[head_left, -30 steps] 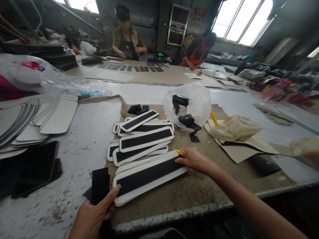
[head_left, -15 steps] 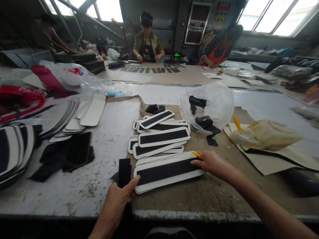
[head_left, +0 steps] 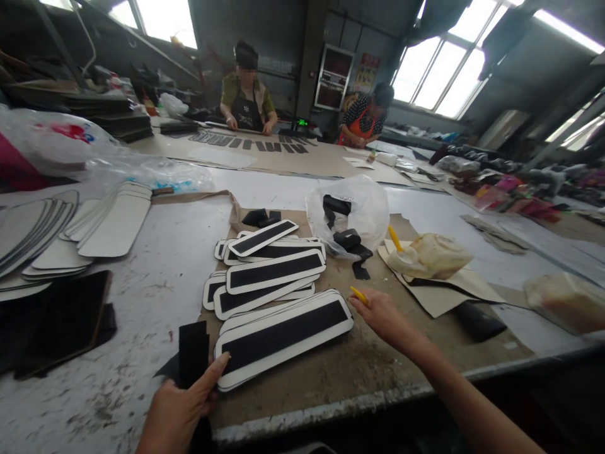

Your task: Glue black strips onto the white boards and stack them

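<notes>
Long, round-cornered flat panels show white borders around black central rectangles. The slim, pointed stick is yellow; the broad, flat sheet is mottled brown.

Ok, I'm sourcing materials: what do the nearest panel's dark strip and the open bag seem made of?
Dark strip: matte, perhaps fabric or leatherette, from its dull, even surface.
Open bag: probably thin plastic, slightly shiny; it's translucent and crinkled.
</notes>
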Available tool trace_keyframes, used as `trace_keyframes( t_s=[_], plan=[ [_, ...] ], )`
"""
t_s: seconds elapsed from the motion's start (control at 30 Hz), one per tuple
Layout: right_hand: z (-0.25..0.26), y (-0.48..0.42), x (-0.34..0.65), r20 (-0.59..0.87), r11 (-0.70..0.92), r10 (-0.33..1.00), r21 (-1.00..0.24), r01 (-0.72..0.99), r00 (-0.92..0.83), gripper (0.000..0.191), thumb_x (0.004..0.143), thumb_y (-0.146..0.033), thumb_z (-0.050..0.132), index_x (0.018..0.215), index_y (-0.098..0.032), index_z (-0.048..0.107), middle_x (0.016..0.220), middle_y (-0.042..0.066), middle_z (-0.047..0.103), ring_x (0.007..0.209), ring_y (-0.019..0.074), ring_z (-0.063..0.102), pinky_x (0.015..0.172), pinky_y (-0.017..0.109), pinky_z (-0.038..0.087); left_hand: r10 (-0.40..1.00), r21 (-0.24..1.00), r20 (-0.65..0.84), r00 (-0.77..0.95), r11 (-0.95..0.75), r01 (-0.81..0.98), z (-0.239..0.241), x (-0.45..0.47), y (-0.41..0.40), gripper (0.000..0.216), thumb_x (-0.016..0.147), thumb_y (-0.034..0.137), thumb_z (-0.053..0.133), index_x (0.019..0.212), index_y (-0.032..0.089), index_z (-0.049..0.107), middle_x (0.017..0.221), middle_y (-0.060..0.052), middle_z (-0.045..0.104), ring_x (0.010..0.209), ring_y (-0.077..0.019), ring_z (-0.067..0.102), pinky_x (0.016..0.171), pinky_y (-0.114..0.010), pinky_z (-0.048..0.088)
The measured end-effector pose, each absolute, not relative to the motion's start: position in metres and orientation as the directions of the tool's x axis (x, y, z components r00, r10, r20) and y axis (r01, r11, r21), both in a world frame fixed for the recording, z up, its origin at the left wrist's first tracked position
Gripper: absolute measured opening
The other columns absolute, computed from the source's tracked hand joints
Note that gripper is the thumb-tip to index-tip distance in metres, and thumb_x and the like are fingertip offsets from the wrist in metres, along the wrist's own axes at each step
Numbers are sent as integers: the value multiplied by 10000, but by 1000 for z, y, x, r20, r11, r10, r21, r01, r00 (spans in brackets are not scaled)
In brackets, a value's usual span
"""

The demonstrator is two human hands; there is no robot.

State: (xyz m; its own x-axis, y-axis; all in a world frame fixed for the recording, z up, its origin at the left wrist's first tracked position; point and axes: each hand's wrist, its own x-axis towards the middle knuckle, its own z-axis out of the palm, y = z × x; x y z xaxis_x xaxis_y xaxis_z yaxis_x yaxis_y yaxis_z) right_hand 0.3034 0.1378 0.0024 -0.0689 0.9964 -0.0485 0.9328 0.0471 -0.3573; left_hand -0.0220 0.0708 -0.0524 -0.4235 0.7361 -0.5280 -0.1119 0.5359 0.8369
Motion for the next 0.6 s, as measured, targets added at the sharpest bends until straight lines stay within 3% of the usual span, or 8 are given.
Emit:
trace_keyframes(
  t_s=[0.17,0.27,0.37,0.43,0.6],
  plan=[
    [-6,120,291,40,85,996,-398,913,-76,298,914,-271,375,830,-170,643,854,104,666,827,226,610,764,329,428,741,851,-506,-443,513,-114,-40,-17,70,495,354,512,848,590,146,612,423,51,437,431,-117,380,413,-243,318],
    [-2,119,290,101,53,995,-533,844,1,289,890,-351,403,838,-175,627,848,91,655,819,224,601,764,339,433,757,865,-492,-430,483,-139,-42,-17,69,502,402,510,841,674,141,637,459,53,457,449,-121,394,414,-241,327],
    [6,122,288,-53,-130,990,-707,695,131,292,798,-468,537,793,-180,586,681,15,583,624,165,545,597,280,422,769,878,-475,-427,449,-168,-46,-16,67,498,444,505,843,702,137,628,512,33,515,477,-128,439,430,-240,360],
    [11,124,284,-215,-262,965,-750,607,151,342,743,-522,594,715,-188,530,561,-44,465,489,112,429,468,240,339,779,886,-462,-424,423,-190,-45,-15,65,505,454,507,844,706,129,622,520,28,526,473,-121,438,424,-233,354],
    [25,123,273,-342,-348,935,-826,443,97,429,695,-567,650,659,-193,445,527,-81,370,448,63,318,408,200,239,803,901,-429,-414,349,-256,-41,-19,60,519,514,520,828,777,117,633,513,31,520,456,-109,431,398,-208,309]
  ],
)
